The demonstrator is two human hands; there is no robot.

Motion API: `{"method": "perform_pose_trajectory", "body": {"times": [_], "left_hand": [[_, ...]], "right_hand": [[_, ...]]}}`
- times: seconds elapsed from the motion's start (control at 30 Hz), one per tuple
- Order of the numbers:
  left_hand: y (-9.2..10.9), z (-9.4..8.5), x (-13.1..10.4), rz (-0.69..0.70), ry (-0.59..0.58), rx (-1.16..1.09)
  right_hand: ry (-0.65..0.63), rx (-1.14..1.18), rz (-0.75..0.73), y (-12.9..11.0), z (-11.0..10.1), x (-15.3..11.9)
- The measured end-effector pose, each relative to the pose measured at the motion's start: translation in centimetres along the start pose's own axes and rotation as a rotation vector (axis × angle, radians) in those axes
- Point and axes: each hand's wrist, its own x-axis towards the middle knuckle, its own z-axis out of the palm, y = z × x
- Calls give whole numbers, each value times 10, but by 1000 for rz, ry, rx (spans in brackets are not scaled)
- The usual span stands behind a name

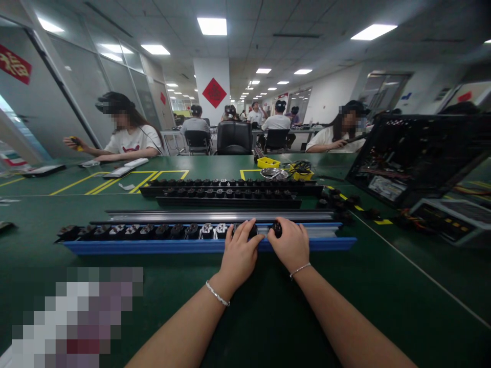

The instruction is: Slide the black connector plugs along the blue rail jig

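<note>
Where hands (pixel 240 253) meet, blue rail (pixel 153 247), black knobs (pixel 161 231)

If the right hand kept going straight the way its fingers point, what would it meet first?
The right hand already touches a black part on the blue rail. Straight beyond it lies the grey metal rail, probably first, then the black trays; depth is unclear.

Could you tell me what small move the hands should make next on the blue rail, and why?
Probably slide the black part under the right hand leftward along the blue rail until it meets the row. The row of parts fills the rail's left stretch up to the left hand, whose fingers rest on its last piece, while the rail beyond the right hand looks bare.
</note>
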Motion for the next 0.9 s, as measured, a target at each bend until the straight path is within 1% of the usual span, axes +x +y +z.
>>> {"method": "perform_pose_trajectory", "body": {"times": [0.57, 0.7, 0.9], "left_hand": [[1, -3, 0, 2, -11, 10], [0, -3, 0, -1, -27, -9], [1, -5, -1, 1, -18, -31]], "right_hand": [[-37, 30, 63, -3, -3, 1], [-21, 29, 68, -3, -2, 1], [4, 29, 36, -1, -2, 1]]}}
